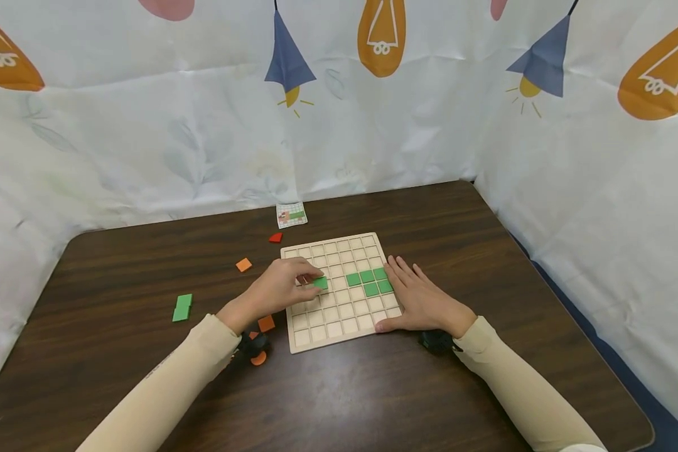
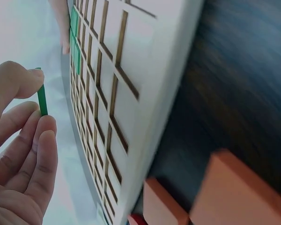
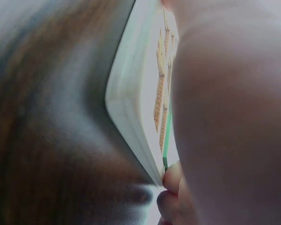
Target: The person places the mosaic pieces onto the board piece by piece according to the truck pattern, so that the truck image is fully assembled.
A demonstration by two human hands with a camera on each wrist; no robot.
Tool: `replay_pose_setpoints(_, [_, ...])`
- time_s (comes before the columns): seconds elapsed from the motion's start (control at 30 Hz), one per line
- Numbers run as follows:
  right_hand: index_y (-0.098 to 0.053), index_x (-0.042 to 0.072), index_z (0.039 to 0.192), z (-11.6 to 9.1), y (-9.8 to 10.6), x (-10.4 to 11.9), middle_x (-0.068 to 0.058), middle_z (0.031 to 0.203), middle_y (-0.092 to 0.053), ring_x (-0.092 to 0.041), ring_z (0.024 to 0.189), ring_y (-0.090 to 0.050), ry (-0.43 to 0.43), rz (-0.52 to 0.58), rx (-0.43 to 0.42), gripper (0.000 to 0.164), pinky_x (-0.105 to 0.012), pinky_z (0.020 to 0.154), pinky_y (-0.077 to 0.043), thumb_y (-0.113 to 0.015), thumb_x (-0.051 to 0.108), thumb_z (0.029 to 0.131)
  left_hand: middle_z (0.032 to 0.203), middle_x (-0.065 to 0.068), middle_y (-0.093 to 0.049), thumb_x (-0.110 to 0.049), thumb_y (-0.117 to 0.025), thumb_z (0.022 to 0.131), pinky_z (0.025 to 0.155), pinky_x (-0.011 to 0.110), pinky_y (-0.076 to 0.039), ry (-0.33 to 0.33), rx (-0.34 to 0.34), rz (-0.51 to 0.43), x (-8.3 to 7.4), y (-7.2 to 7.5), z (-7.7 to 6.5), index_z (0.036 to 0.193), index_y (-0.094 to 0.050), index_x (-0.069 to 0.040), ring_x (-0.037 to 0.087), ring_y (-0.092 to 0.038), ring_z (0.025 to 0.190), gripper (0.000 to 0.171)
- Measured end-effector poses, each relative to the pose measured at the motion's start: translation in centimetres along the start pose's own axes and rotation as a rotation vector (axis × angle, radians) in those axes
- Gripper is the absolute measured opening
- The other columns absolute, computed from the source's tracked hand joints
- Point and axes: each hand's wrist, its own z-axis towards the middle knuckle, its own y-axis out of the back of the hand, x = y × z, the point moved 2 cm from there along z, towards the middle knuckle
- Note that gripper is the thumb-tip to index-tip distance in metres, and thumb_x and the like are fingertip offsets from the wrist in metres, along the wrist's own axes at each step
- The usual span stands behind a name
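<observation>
My left hand [image 1: 277, 285] pinches a green square tile [image 1: 321, 283] between thumb and fingertips over the left half of a pale wooden grid board [image 1: 333, 314]. The left wrist view shows the tile [image 2: 42, 96] edge-on, lifted off the board. Several green tiles [image 1: 366, 276] lie in two rows of cells at the board's right side. Along that right edge rests my right hand [image 1: 420, 301], fingers extended and thumb near the front corner. Close up in the right wrist view, the hand [image 3: 234, 122] hides most of the grid.
Green pieces [image 1: 182, 307] lie on the dark wooden table [image 1: 339, 389] at the left. Orange pieces [image 1: 266, 323] sit by the board's left edge, partly behind my left wrist. Beyond are an orange square [image 1: 243, 265], a red piece [image 1: 275, 238] and a printed pattern card [image 1: 291, 215].
</observation>
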Motion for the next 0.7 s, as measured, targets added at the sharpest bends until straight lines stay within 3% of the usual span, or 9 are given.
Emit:
replay_pose_setpoints(0.4, [-0.008,0.005,0.166,0.0,0.0,-0.1,-0.017,0.175,-0.004,-0.036,0.165,-0.003,-0.009,-0.009,0.0,0.13,-0.062,0.131,-0.014,-0.062,0.085,0.08,0.101,0.001,-0.077,-0.024,-0.079,0.09,0.079,0.025,-0.058,-0.04,0.036,-0.016,-1.7,-2.1,1.5,0.113,-0.079,-0.01,0.012,-0.071,0.088,0.027])
replay_pose_setpoints(0.7, [-0.006,0.006,0.167,0.0,0.1,-0.1,-0.017,0.176,-0.002,-0.035,0.165,-0.002,0.0,0.002,0.003,0.129,-0.062,0.131,-0.012,-0.063,0.083,0.081,0.101,0.002,-0.077,-0.025,-0.08,0.09,0.08,0.025,-0.058,-0.058,0.043,-0.022,-2.2,-3.3,2.5,0.112,-0.079,-0.011,0.011,-0.07,0.087,0.027])
